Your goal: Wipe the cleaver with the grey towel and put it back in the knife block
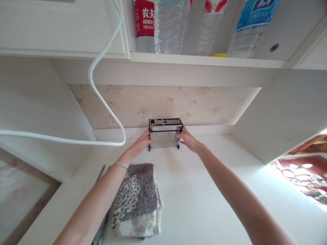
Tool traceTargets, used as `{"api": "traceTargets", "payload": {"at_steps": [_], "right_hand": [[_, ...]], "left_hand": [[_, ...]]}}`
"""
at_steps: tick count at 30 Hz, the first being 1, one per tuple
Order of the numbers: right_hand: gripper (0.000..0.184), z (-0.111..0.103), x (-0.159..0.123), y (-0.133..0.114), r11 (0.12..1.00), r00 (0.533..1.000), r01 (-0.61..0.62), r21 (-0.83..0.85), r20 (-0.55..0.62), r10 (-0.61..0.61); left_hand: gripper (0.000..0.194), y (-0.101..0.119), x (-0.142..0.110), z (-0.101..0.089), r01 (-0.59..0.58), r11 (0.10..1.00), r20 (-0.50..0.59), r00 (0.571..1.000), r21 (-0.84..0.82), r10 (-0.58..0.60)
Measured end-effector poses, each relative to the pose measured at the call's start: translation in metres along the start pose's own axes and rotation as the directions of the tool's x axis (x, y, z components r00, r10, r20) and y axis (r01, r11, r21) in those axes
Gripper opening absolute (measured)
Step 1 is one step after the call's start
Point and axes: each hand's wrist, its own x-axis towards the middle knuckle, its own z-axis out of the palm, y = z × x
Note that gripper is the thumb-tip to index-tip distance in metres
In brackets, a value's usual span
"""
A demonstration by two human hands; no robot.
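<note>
At the back of the white surface stands a small box with a slotted silver metal top, black edges, black feet and a pale, see-through-looking front (165, 136). I cannot make out its exact kind. My left hand (141, 142) grips its left side, thumb on the front. On the right side my right hand (189, 139) grips it, fingers along the edge and front. A folded grey-and-cream patterned towel (143, 194) lies below my left wrist. Part of a dark, long thing (101, 223) shows beside the towel, mostly hidden by my left forearm.
Overhead, a shelf (209, 61) holds several water bottles (170, 29). A white cable (106, 105) hangs in front at the left. White side panels (255, 115) flank the niche, and floral wallpaper (166, 102) covers its back wall.
</note>
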Motion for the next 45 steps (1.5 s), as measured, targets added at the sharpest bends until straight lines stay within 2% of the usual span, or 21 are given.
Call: {"api": "traceTargets", "payload": {"at_steps": [4, 7, 9, 10, 12, 14, 17, 19, 22, 26, 28, 30, 31, 33, 34, 35, 36, 38, 40, 42, 45], "right_hand": [[0.079, 0.008, -0.007, 0.008, 0.989, 0.989, 0.039, -0.142, -0.138, -0.059], [0.071, 0.034, -0.037, 0.018, 0.967, 0.977, 0.09, -0.237, -0.169, -0.133], [0.055, 0.062, -0.072, 0.027, 0.934, 0.977, 0.186, -0.305, -0.046, -0.21], [0.05, 0.077, -0.092, 0.032, 0.874, 0.951, 0.308, -0.375, 0.119, -0.285], [0.053, 0.109, -0.131, 0.043, 0.761, 0.851, 0.492, -0.422, 0.421, -0.316], [0.074, 0.137, -0.161, 0.057, 0.684, 0.772, 0.564, -0.463, 0.591, -0.236], [0.098, 0.164, -0.183, 0.079, 0.572, 0.72, 0.616, -0.541, 0.682, -0.129], [0.093, 0.171, -0.186, 0.092, 0.515, 0.711, 0.636, -0.575, 0.696, -0.101], [0.071, 0.172, -0.185, 0.103, 0.459, 0.733, 0.639, -0.617, 0.669, -0.122], [0.061, 0.162, -0.184, 0.104, 0.454, 0.8, 0.586, -0.671, 0.569, -0.192], [0.06, 0.151, -0.182, 0.101, 0.521, 0.873, 0.474, -0.709, 0.458, -0.17], [0.055, 0.133, -0.18, 0.097, 0.654, 0.957, 0.273, -0.706, 0.27, -0.107], [0.053, 0.123, -0.179, 0.095, 0.742, 0.984, 0.161, -0.651, 0.166, -0.067], [0.052, 0.101, -0.18, 0.093, 0.915, 0.999, -0.044, -0.4, 0.005, 0.051], [0.05, 0.091, -0.183, 0.092, 0.965, 0.99, -0.141, -0.22, -0.043, 0.135], [0.047, 0.082, -0.187, 0.093, 0.974, 0.972, -0.226, -0.028, -0.066, 0.224], [0.044, 0.074, -0.191, 0.094, 0.943, 0.95, -0.294, 0.156, -0.06, 0.306], [0.041, 0.062, -0.203, 0.099, 0.819, 0.914, -0.363, 0.444, -0.004, 0.406], [0.04, 0.057, -0.214, 0.108, 0.705, 0.914, -0.337, 0.624, 0.038, 0.404], [0.039, 0.057, -0.222, 0.119, 0.643, 0.926, -0.282, 0.712, 0.028, 0.376], [0.042, 0.063, -0.226, 0.133, 0.652, 0.943, -0.228, 0.723, -0.002, 0.332]], "left_hand": [[0.084, 0.013, -0.019, -0.01, 0.054, 0.997, -0.112, 0.993, 0.057, -0.047], [0.067, 0.018, -0.054, -0.011, 0.039, 0.998, -0.15, 0.988, 0.051, -0.031], [0.052, 0.019, -0.089, -0.012, 0.011, 0.998, -0.207, 0.978, 0.065, 0.003], [0.045, 0.019, -0.109, -0.013, -0.001, 0.997, -0.253, 0.967, 0.083, 0.022], [0.036, 0.013, -0.154, -0.019, 0.007, 0.983, -0.376, 0.925, 0.181, 0.062], [0.037, 0.003, -0.199, -0.031, 0.087, 0.972, -0.463, 0.886, 0.219, 0.026], [0.044, -0.023, -0.26, -0.055, 0.276, 0.92, -0.567, 0.821, 0.28, -0.073], [0.047, -0.041, -0.292, -0.07, 0.395, 0.843, -0.587, 0.801, 0.365, -0.121], [0.047, -0.063, -0.323, -0.08, 0.496, 0.709, -0.595, 0.792, 0.502, -0.133], [0.042, -0.072, -0.335, -0.073, 0.587, 0.523, -0.64, 0.762, 0.618, -0.098], [0.041, -0.073, -0.333, -0.069, 0.595, 0.438, -0.635, 0.77, 0.674, -0.069], [0.041, -0.073, -0.329, -0.067, 0.57, 0.35, -0.593, 0.804, 0.743, -0.051], [0.041, -0.074, -0.327, -0.067, 0.553, 0.306, -0.567, 0.822, 0.775, -0.051], [0.044, -0.075, -0.322, -0.066, 0.522, 0.219, -0.521, 0.851, 0.825, -0.066], [0.046, -0.076, -0.32, -0.066, 0.51, 0.178, -0.505, 0.86, 0.841, -0.074], [0.047, -0.076, -0.317, -0.067, 0.5, 0.144, -0.493, 0.866, 0.854, -0.085], [0.048, -0.076, -0.314, -0.067, 0.491, 0.121, -0.481, 0.871, 0.863, -0.099], [0.048, -0.076, -0.309, -0.07, 0.481, 0.115, -0.465, 0.874, 0.869, -0.14], [0.046, -0.074, -0.303, -0.074, 0.481, 0.153, -0.452, 0.872, 0.863, -0.189], [0.043, -0.07, -0.298, -0.077, 0.478, 0.207, -0.43, 0.871, 0.854, -0.238], [0.036, -0.065, -0.292, -0.075, 0.468, 0.301, -0.395, 0.877, 0.831, -0.273]]}}
